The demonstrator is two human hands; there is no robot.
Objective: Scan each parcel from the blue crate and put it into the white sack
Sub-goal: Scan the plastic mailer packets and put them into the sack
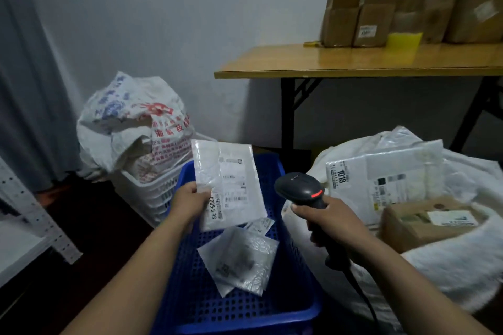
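Head view: your left hand (pixel 190 200) pinches a flat white bubble-mailer parcel (pixel 234 171) by its left edge, upright over the far edge of the blue perforated plastic crate (pixel 245 315). Your thumb hides part of its label, and the print is mostly blurred. Your right hand (pixel 330 221) grips the black handheld barcode scanner (pixel 299 189), its cable (pixel 362 296) cut off at the bottom. Crumpled clear-plastic parcels (pixel 239 261) lie mid-crate. The white sack (pixel 449 272) beside the crate's right edge holds a white labelled packet (pixel 386 168) and a brown cardboard box (pixel 408 231), both partly sunk.
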